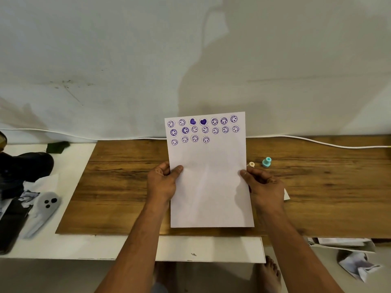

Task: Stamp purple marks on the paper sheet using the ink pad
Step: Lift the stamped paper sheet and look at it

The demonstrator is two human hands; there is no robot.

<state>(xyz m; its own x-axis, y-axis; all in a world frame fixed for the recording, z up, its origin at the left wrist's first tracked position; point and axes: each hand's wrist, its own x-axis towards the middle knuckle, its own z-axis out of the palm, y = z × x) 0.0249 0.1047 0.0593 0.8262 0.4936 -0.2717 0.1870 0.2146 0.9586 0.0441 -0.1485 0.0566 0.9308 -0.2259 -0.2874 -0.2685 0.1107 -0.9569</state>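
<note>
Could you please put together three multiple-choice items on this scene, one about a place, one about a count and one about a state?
1. Where does the teal stamp stand?
A. On the wooden board, right of the sheet
B. On top of the sheet
C. In the left hand

2. How many stamped marks are solid hearts?
A. None
B. Two
C. Seven

3. How is the paper sheet held?
A. Lying flat, untouched
C. Crumpled in one fist
B. Lifted, pinched at both side edges

Answers: 1 A, it stands on the wooden board beyond the right hand. 2 B, two filled hearts sit in the top row. 3 B, the left hand and right hand each grip an edge.
</note>
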